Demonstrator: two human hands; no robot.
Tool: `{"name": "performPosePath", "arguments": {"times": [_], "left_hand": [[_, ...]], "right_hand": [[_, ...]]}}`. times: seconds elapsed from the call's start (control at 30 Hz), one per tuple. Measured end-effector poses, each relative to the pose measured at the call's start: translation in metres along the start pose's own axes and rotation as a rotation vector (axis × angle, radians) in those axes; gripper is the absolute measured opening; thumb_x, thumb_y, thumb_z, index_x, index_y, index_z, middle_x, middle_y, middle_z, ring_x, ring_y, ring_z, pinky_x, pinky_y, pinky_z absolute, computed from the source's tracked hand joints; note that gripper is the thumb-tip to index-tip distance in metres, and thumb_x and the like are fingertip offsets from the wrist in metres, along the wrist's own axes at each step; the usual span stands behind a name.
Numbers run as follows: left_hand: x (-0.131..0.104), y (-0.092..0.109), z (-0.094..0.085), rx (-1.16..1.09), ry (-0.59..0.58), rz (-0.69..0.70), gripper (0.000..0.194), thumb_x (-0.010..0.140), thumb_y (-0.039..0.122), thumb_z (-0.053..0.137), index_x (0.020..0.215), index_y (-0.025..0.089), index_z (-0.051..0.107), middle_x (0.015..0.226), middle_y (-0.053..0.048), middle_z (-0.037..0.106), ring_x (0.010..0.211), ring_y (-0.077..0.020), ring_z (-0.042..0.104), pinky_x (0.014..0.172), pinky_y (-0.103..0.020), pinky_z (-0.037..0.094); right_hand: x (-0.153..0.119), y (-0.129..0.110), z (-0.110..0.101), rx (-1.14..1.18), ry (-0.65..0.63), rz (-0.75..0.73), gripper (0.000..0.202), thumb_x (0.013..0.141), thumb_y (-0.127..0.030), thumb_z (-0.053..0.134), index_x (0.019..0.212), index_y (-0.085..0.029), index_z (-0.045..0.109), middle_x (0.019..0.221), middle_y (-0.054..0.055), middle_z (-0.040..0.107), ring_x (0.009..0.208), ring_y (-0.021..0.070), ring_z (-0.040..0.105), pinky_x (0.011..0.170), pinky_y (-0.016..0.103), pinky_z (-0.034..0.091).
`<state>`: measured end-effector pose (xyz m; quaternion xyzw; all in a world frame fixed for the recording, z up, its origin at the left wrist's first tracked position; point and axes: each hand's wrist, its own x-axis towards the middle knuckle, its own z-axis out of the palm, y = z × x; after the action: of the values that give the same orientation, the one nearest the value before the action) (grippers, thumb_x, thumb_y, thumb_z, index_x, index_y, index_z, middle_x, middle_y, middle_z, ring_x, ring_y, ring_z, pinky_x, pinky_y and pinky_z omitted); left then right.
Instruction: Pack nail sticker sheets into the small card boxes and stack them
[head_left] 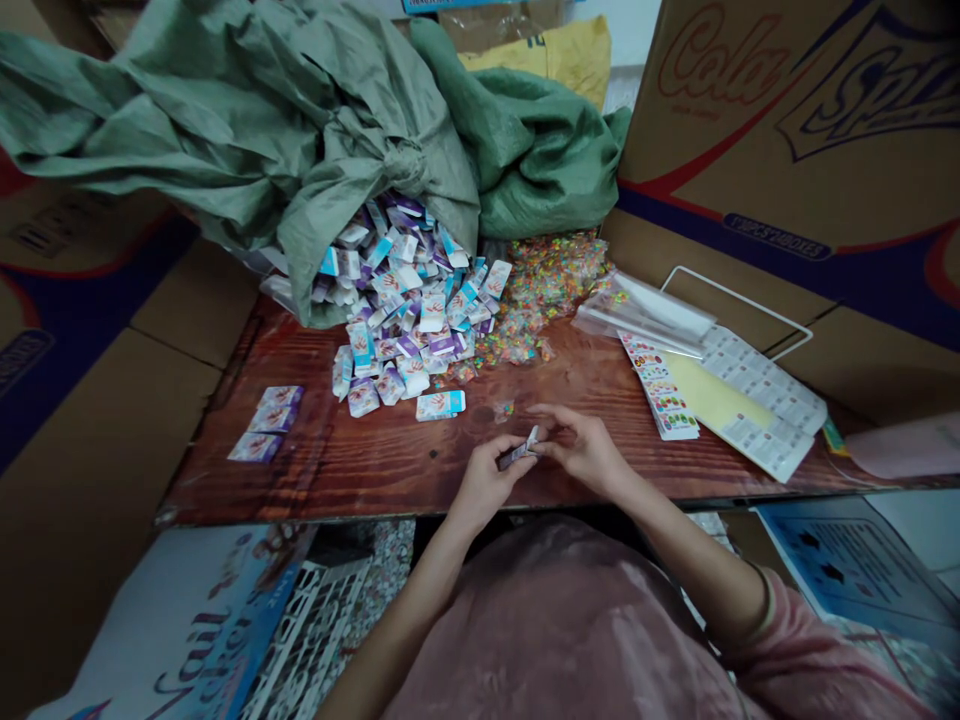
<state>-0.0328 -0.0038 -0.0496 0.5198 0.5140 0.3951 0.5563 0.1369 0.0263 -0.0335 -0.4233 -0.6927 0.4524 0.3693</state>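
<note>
Near the table's front edge, my left hand (491, 482) is closed around a small printed carton (516, 454). The fingertips of my right hand (583, 450) pinch the carton's white end flap. Just beyond my hands lies a small clear packet (505, 410) with colourful bits in it. To its left, a single blue-and-white carton (441, 405) rests flat. A large heap of purple, blue and white cartons (420, 300) spills from a green sack (375, 110). Several purple-and-white cartons (268, 424) sit in a row at the left.
Many colourful clear packets (547, 290) are piled below a second green sack (547, 150). Sticker sheets (660, 390), printed card sheets (765, 400) and clear plastic sleeves (649, 312) lie at the right. Big cardboard boxes (750, 180) wall in the wooden table (390, 465).
</note>
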Motion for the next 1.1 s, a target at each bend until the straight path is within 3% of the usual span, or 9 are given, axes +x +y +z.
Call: {"name": "performPosePath", "arguments": {"times": [0.2,0.43,0.53,0.6,0.67,0.77,0.9,1.0,1.1], "left_hand": [[-0.001,-0.005,0.005,-0.091,0.009,-0.067,0.038,0.080,0.045,0.058,0.098,0.013,0.071,0.083,-0.006,0.069,0.066,-0.0125,0.053,0.054,-0.021,0.040],[0.000,-0.007,0.009,-0.141,0.049,-0.111,0.043,0.076,0.048,0.062,0.099,0.014,0.071,0.084,-0.006,0.070,0.065,-0.0118,0.054,0.053,-0.020,0.038],[-0.001,-0.004,0.008,-0.168,0.041,-0.120,0.041,0.078,0.047,0.061,0.101,0.014,0.070,0.086,-0.006,0.069,0.067,-0.0116,0.055,0.054,-0.019,0.039],[-0.002,-0.003,0.007,-0.186,0.025,-0.122,0.038,0.079,0.044,0.060,0.101,0.015,0.069,0.088,-0.006,0.069,0.070,-0.0116,0.056,0.055,-0.019,0.041],[-0.002,-0.002,0.007,-0.209,0.034,-0.138,0.032,0.077,0.040,0.061,0.095,0.015,0.069,0.085,-0.004,0.068,0.069,-0.0111,0.057,0.054,-0.018,0.041],[0.000,0.001,0.008,-0.263,0.130,-0.182,0.023,0.072,0.036,0.062,0.081,0.015,0.064,0.070,0.000,0.062,0.059,-0.0099,0.054,0.045,-0.017,0.039],[0.001,0.005,0.011,-0.336,0.203,-0.222,0.022,0.065,0.036,0.062,0.072,0.017,0.056,0.061,0.003,0.056,0.048,-0.0091,0.050,0.035,-0.016,0.035],[0.001,0.007,0.014,-0.355,0.200,-0.234,0.024,0.064,0.037,0.064,0.073,0.017,0.054,0.059,0.003,0.056,0.046,-0.0085,0.049,0.034,-0.016,0.037],[0.000,0.006,0.015,-0.316,0.189,-0.230,0.028,0.067,0.039,0.066,0.079,0.016,0.057,0.062,0.002,0.059,0.050,-0.0091,0.053,0.036,-0.016,0.041]], "right_hand": [[0.001,0.000,-0.004,-0.057,-0.027,-0.018,0.039,0.076,-0.015,0.062,0.115,-0.022,0.062,0.075,-0.001,0.065,0.070,0.0134,0.062,0.071,0.026,0.050],[0.005,0.008,0.001,-0.042,-0.083,-0.027,0.044,0.073,-0.010,0.062,0.116,-0.020,0.064,0.073,-0.001,0.065,0.066,0.0129,0.061,0.064,0.024,0.050],[0.004,0.004,0.003,-0.161,-0.060,-0.087,0.044,0.074,-0.005,0.059,0.114,-0.024,0.065,0.074,-0.002,0.068,0.067,0.0136,0.064,0.084,0.034,0.050],[0.001,-0.001,0.003,-0.237,-0.039,-0.165,0.045,0.077,-0.005,0.056,0.114,-0.027,0.064,0.084,-0.001,0.071,0.073,0.0146,0.066,0.103,0.045,0.038],[-0.003,-0.005,0.003,-0.221,-0.039,-0.202,0.044,0.080,-0.008,0.056,0.118,-0.029,0.062,0.092,0.000,0.072,0.080,0.0156,0.068,0.107,0.047,0.033],[-0.007,-0.002,0.003,-0.028,0.011,-0.127,0.039,0.083,-0.021,0.062,0.121,-0.027,0.059,0.093,0.002,0.071,0.085,0.0162,0.067,0.093,0.037,0.048],[-0.006,0.016,0.009,0.279,0.122,0.060,0.052,0.072,-0.033,0.075,0.120,-0.022,0.058,0.091,0.003,0.067,0.082,0.0153,0.064,0.075,0.028,0.053],[-0.003,0.028,0.017,0.452,0.020,0.222,0.046,0.068,-0.040,0.077,0.106,-0.019,0.064,0.080,0.001,0.066,0.071,0.0138,0.062,0.068,0.027,0.052],[-0.004,0.030,0.023,0.389,0.060,0.206,0.031,0.072,-0.044,0.073,0.086,-0.017,0.069,0.075,0.002,0.065,0.067,0.0139,0.060,0.064,0.027,0.050]]}}
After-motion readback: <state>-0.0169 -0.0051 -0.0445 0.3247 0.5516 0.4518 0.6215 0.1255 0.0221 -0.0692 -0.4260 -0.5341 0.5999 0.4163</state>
